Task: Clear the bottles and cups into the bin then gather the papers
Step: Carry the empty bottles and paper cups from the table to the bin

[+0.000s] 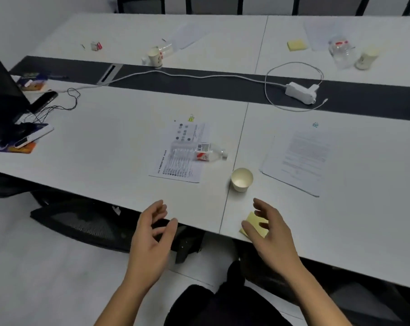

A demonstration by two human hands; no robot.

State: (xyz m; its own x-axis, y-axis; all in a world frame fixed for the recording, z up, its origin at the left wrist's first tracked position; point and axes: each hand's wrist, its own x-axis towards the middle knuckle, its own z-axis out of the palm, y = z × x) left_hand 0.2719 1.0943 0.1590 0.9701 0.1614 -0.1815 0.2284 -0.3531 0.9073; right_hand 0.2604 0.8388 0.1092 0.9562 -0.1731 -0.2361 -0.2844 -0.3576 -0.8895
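A clear plastic bottle (199, 152) with a red label lies on its side on a printed sheet (175, 168) near the table's front. A white paper cup (242, 180) stands upright just right of it. Another printed paper stack (298, 158) lies further right. At the far side a paper cup (155, 58) stands beside a lying bottle (165, 50), and a clear bottle (340, 54) stands next to another cup (366, 58). My left hand (149, 241) and my right hand (269, 234) hover at the front edge, fingers relaxed, holding nothing. No bin is in view.
A yellow sticky pad (254, 223) lies under my right hand, another pad (297, 45) at the far right. A white charger and cable (300, 92) cross the dark centre strip. A laptop (1, 97) and cards sit left. A black chair (81, 222) stands below the table edge.
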